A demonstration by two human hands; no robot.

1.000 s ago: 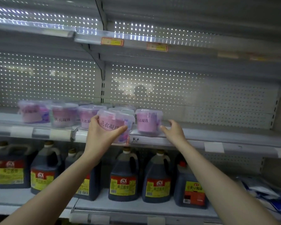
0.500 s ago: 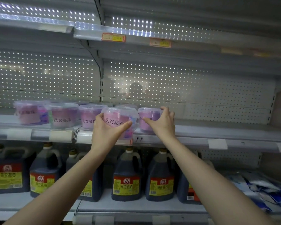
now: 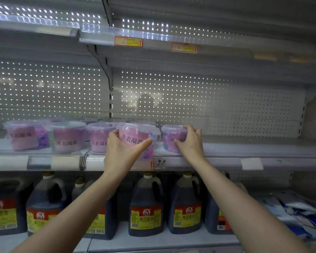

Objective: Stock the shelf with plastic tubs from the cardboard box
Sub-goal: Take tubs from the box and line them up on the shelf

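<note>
My left hand [image 3: 122, 150] grips a clear plastic tub [image 3: 135, 136] with a pink label and Chinese print, held at the front edge of the middle shelf [image 3: 244, 152]. My right hand [image 3: 190, 143] curls round the rightmost tub [image 3: 171, 136] standing on that shelf. Further left stand other tubs of the same kind: one [image 3: 98, 137] beside my left hand, one [image 3: 67, 137] in the middle and one [image 3: 24, 136] at the far left. More tubs show dimly behind them. The cardboard box is out of view.
The middle shelf to the right of my right hand is bare metal. Below, dark soy sauce jugs [image 3: 146, 207] line the lower shelf, with blue-white bags [image 3: 299, 212] at the right. An upper shelf edge with price tags [image 3: 128, 41] runs overhead.
My right hand moved from the shelf edge onto the rightmost tub and closed round it. My left hand raised its tub slightly towards the shelf. The camera moved closer.
</note>
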